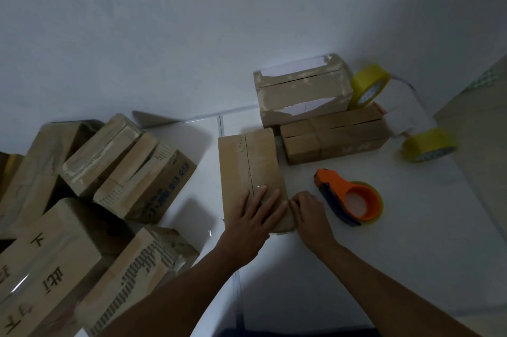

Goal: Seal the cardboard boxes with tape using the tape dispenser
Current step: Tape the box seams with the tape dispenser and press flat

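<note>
cardboard box (251,172) lies on the floor in front of the person, left hand (253,220) pressing flat on its seam, right hand (308,216) curled at its edge, likely smoothing tape; next, reach for the tape dispenser (349,198) nearby.

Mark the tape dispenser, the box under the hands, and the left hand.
tape dispenser (346,194): head view, orange handle.
box under the hands (247,161): head view, top flap.
left hand (253,218): head view, back of hand.

Dim, bluish feed on my end; soft overall, wide-angle bend at edges, faint glare on tape strip (258,187), weak shadows.
</note>
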